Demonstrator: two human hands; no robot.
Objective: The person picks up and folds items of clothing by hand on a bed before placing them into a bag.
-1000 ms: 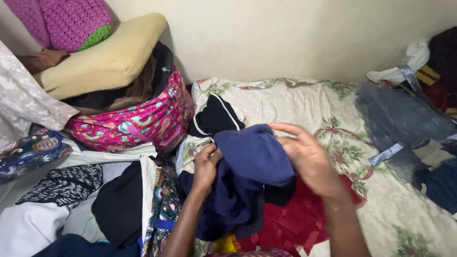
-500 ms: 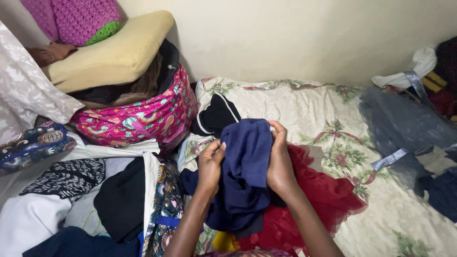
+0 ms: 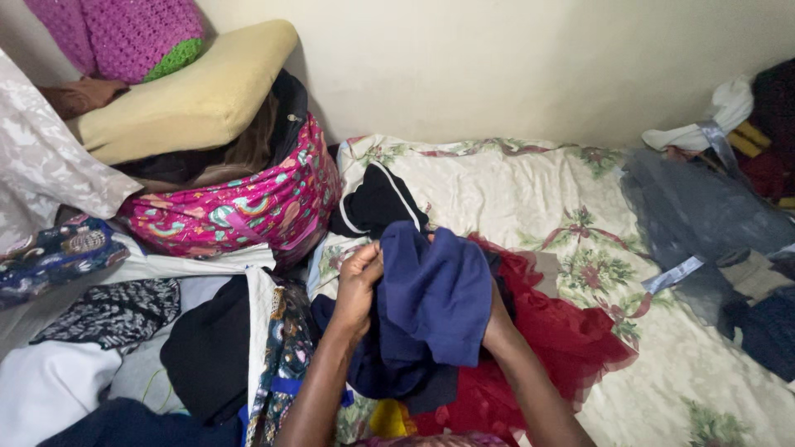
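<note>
The left hand (image 3: 358,285) is pinching a navy garment (image 3: 431,290) while the right hand (image 3: 497,319), beneath its fold, is gripping it, apparently mid-fold, above a red skirt (image 3: 571,331).

left hand (image 3: 358,285) fingers pinched closed, right hand mostly hidden, forearms raised

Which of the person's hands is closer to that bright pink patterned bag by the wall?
Left. The left hand grips the navy garment on the side facing the pink patterned bag; the right hand is mostly hidden behind the cloth, farther away.
</note>
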